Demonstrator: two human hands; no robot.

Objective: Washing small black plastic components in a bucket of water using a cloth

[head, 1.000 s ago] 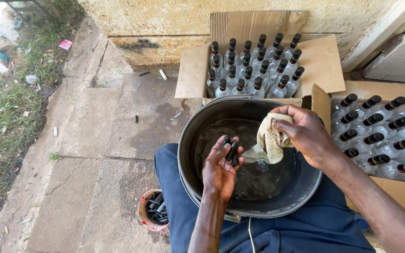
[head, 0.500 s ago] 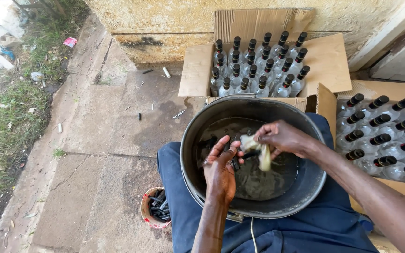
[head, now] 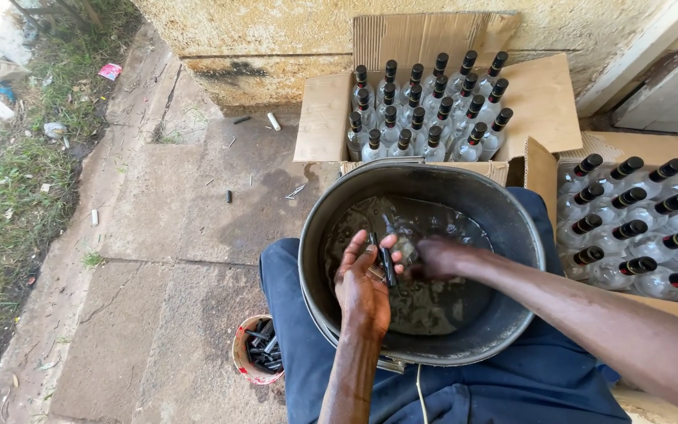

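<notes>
Hands in a dark metal basin [head: 504,228] on the lap.
Right hand [head: 441,257], lifted a second ago, now dips its pale cloth [head: 406,250] underwater; left hand [head: 364,284] pinches small black strips [head: 387,263] beside it.

- Right hand [head: 441,257] was motion-blurred inside the basin [head: 512,228]; grip couldn't be read.
- Cloth beside it was mostly hidden.
- Right of the basin, the second box of bottles [head: 637,228] was cut off by the frame edge.
</notes>
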